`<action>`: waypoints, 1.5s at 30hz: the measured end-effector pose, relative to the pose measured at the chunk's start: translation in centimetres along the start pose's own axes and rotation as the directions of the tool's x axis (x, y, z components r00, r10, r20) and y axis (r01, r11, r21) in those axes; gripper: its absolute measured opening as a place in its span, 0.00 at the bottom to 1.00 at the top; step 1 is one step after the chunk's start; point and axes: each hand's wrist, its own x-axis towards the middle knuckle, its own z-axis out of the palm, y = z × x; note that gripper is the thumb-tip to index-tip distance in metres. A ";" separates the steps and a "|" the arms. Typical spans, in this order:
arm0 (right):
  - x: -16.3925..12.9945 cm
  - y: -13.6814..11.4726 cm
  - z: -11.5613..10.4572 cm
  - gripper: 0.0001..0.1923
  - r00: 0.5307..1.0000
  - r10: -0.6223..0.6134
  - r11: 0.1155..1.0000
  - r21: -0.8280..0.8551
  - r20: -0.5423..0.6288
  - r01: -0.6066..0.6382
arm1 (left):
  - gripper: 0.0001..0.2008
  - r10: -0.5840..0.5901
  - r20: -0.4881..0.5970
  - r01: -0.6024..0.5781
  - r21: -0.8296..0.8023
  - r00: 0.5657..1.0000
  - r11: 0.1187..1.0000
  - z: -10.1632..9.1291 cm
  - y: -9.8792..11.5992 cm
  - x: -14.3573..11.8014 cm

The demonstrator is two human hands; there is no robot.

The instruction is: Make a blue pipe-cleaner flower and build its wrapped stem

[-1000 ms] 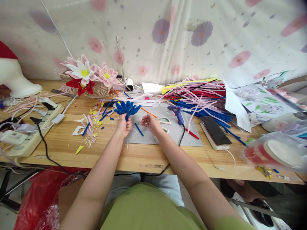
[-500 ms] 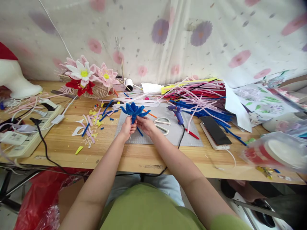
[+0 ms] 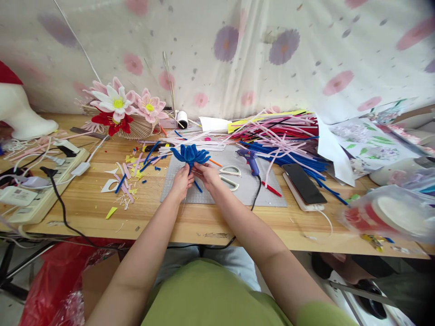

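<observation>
A blue pipe-cleaner flower (image 3: 190, 155) is held upright over the grey cutting mat (image 3: 249, 192), its fuzzy petals spread outward. My left hand (image 3: 182, 182) pinches the base of the bloom, and a thin wire hangs down below these fingers. From the other side my right hand (image 3: 206, 174) grips the same base, its fingertips close to those of the left. Just right of the hands, scissors with white handles (image 3: 230, 171) lie on the mat, their blades mostly hidden. A blue pipe-cleaner piece (image 3: 198, 186) lies beneath my hands.
A purple glue gun (image 3: 250, 160) and a red pen (image 3: 272, 189) rest on the mat. Blue pipe cleaners (image 3: 288, 156) and a phone (image 3: 304, 183) lie to the right. Scraps (image 3: 125, 181), a power strip (image 3: 50, 190) and finished flowers (image 3: 117, 103) occupy the left.
The blue flower has turned and tilted slightly in my hands, so its petals look fuller and more bunched. My right fingers have shifted a little at its base.
</observation>
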 end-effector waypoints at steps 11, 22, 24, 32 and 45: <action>-0.4 0.4 0.7 0.22 0.962 -0.271 0.958 -0.104 -0.027 0.267 | 0.14 0.074 -0.067 -0.065 0.135 0.995 0.989 0.3 0.4 0.4; -0.4 0.6 0.0 0.21 0.964 -0.264 0.961 -0.083 0.000 0.264 | 0.11 0.116 -0.100 -0.094 0.201 0.988 0.975 0.5 0.1 0.4; -0.4 0.5 0.0 0.21 0.965 -0.264 0.962 -0.076 -0.001 0.263 | 0.11 0.133 -0.100 -0.111 0.203 0.986 0.973 0.5 0.0 0.5; -0.3 0.5 0.1 0.20 0.966 -0.257 0.966 -0.032 0.009 0.257 | 0.10 0.257 -0.136 -0.208 0.297 0.957 0.932 -0.4 -0.7 1.2; 0.5 1.3 0.5 0.19 0.984 -0.179 0.980 0.093 0.016 0.177 | 0.12 0.476 -0.127 -0.261 0.701 0.870 0.664 -0.8 -0.2 1.3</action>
